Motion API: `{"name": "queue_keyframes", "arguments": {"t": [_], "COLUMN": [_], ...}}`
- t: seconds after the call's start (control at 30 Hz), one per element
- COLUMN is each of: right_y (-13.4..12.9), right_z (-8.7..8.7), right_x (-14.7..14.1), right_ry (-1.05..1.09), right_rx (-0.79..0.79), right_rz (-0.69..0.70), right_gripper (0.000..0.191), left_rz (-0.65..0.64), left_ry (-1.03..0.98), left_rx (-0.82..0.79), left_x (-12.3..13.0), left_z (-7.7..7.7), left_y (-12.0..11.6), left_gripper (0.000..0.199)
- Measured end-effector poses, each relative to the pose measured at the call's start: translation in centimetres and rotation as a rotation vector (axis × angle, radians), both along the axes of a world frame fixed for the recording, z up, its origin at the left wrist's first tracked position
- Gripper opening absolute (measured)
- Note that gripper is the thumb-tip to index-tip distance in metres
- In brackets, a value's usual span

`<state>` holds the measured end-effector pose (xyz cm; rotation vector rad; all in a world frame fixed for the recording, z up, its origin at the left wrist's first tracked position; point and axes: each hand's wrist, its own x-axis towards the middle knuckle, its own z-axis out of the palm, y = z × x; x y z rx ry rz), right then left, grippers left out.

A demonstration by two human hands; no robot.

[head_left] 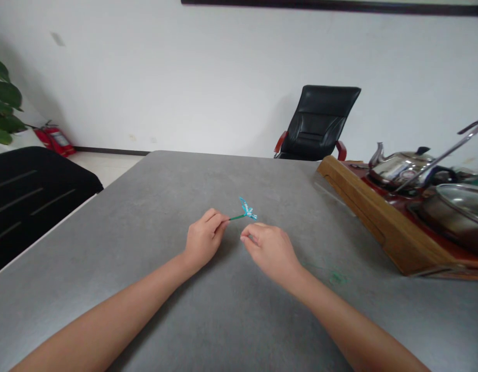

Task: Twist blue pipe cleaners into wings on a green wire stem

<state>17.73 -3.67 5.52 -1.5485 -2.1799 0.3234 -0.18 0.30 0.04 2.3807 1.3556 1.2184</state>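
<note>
A thin green stem (pixel 237 217) with a small blue and white beaded flower (pixel 248 210) at its right end is pinched at its left end by my left hand (pixel 204 236). Just below and right of the flower, my right hand (pixel 270 251) is closed, thumb and index fingertip together; whatever it may hold is too small to make out. The flower and my right hand look apart. To the right of my right wrist, a loose tangle of thin green thread (pixel 338 278) lies on the grey table (pixel 176 191).
A wooden tea tray (pixel 363 217) stands at the right, carrying a steel kettle (pixel 403 168) and a glass-lidded pot (pixel 456 214). Beyond the table is a black chair (pixel 320 121). Another black chair (pixel 37 191), a plant (pixel 6 103) and a red fire extinguisher (pixel 56 139) are at the left.
</note>
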Motion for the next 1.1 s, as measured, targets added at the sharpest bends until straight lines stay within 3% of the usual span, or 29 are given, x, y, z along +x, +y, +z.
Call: {"name": "queue_keyframes", "arguments": {"t": [0.2,0.4,0.77,1.1], "right_y": [1.6,3.7,4.5,5.2], "right_z": [-1.9,-4.1,-3.6,-2.7], "right_x": [0.5,1.4,2.6,3.6], "right_ry": [0.246,0.608,0.865,0.805], "right_rx": [-0.209,-0.462,-0.516,-0.450], "right_rz": [-0.033,-0.018,-0.026,0.029], "right_gripper": [0.014,0.010,0.028,0.020], "left_rz": [-0.027,-0.195,-0.369,-0.390], "left_ry": [-0.045,-0.090,0.028,0.202], "left_rx": [0.001,0.048,0.208,0.327], "left_x": [0.1,0.0,0.1,0.2], "left_z": [0.2,0.0,0.2,0.6], "left_y": [0.0,0.1,0.0,-0.4], "left_gripper": [0.016,0.015,0.017,0.020]}}
